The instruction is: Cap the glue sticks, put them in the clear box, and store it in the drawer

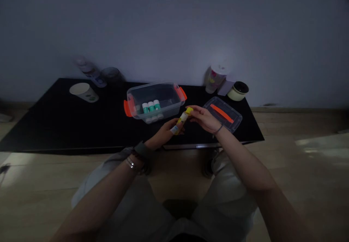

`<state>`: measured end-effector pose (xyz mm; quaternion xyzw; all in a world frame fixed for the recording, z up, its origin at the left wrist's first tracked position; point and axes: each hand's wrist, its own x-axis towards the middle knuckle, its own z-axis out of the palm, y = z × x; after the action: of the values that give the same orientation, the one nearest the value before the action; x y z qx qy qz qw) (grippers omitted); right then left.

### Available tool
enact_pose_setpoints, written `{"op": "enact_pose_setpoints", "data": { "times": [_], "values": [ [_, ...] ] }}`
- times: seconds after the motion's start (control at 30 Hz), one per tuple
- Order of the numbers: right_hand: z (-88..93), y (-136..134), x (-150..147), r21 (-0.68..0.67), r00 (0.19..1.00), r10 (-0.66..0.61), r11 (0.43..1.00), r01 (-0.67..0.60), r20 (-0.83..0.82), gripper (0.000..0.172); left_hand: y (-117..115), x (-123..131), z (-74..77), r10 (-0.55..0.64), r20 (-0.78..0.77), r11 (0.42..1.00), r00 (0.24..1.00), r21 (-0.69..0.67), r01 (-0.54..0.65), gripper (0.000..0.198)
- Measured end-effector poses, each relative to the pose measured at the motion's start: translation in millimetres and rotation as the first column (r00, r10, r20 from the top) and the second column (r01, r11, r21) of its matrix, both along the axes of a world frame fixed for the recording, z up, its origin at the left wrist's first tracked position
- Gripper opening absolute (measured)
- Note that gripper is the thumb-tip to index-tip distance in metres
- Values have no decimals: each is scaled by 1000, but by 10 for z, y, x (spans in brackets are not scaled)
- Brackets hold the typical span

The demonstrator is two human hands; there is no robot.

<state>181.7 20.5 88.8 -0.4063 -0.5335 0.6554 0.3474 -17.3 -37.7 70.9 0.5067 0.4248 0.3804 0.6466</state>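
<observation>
My left hand [165,132] is closed around a small yellow-and-white tube [180,121] that looks like a glue stick, tilted up to the right. At its upper end, the fingers of my right hand [202,117] pinch a yellow cap [189,110]. Whether the cap is touching the tube or just apart from it, I cannot tell. Behind my left hand stands a clear plastic box [169,108] with orange side latches. Several green tubes [151,106] with white caps are inside it. Beside my right hand lies a clear lid [236,119] with an orange handle.
On the black table [68,129], a paper cup [84,91] leans at the left. Behind it are a blurred bottle [92,73] and a dark glass [112,76]. A lidded clear cup [215,80] and a cream jar [237,92] stand back right, near the wall.
</observation>
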Motion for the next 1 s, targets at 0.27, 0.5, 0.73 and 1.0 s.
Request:
{"op": "enact_pose_setpoints", "data": {
  "times": [0.27, 0.5, 0.73, 1.0],
  "values": [
    [65, -117, 15, 311, 976, 79, 940, -141, 202, 36, -67, -90, 105, -89, 43, 993, 995, -69, 92, 54],
    [256, -231, 75, 620, 861, -60, 719, -313, 504, 31, -71, -154, 178, -215, 47, 970, 976, -108, 219, 53],
    [266, -233, 43, 793, 847, -152, 466, -394, 510, 47, -119, -139, 351, -291, 31, 954, 956, -72, 292, 48],
    [167, -261, -104, 828, 803, -305, 425, -367, 512, 50, -106, -132, 368, -348, -26, 937, 937, 31, 349, 48]
  ]
}}
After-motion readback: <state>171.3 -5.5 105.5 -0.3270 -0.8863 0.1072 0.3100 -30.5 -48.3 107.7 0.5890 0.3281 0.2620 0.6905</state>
